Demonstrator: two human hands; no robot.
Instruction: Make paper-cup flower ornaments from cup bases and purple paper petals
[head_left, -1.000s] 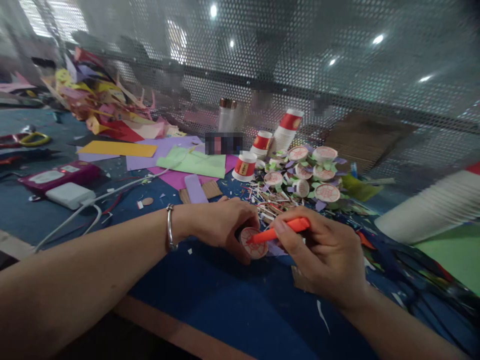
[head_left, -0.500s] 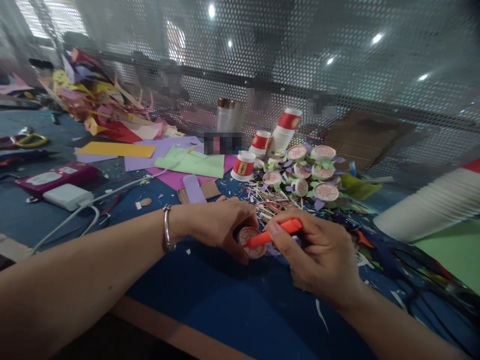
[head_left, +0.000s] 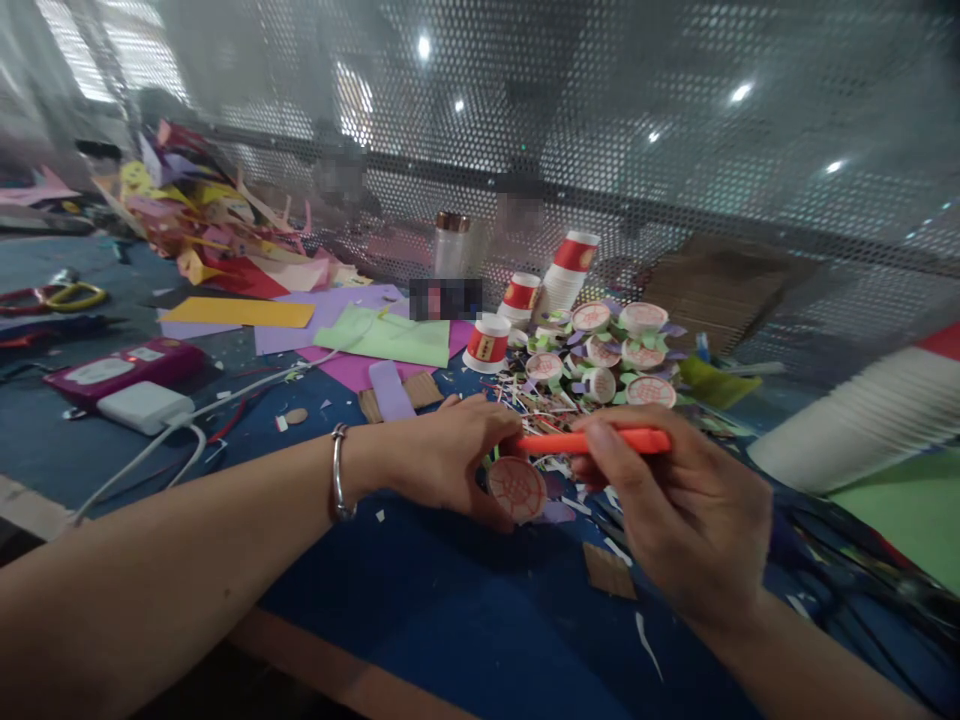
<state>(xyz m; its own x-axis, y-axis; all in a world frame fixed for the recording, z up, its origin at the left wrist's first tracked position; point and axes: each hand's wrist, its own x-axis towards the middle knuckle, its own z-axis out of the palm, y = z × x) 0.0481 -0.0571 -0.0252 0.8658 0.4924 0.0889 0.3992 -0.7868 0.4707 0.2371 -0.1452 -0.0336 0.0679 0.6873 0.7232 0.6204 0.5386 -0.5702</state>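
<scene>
My left hand (head_left: 457, 455), with a silver bangle at the wrist, is closed around a small paper-cup turtle (head_left: 517, 488). Its round end faces me and carries a red-lined shell pattern; purple paper pieces stick out at its right. My right hand (head_left: 675, 500) grips an orange-red marker (head_left: 600, 441) between thumb and fingers. The marker lies nearly level above the turtle, and its left end is by my left fingertips; whether it touches them I cannot tell. Several similar paper-cup turtles (head_left: 602, 348) are piled behind my hands.
Paper scraps (head_left: 540, 410) litter the blue table (head_left: 420, 620). Red-and-white cups (head_left: 487, 343) stand behind, and a long cup stack (head_left: 855, 400) lies at right. Coloured paper (head_left: 390, 335), a purple device (head_left: 124, 372), a white charger (head_left: 146, 405) with cable, and scissors (head_left: 75, 296) are left.
The marker has lifted off the turtle's patterned end and swung level as my right hand moved right. The turtle's face shows more fully in my left hand. The view has shifted slightly.
</scene>
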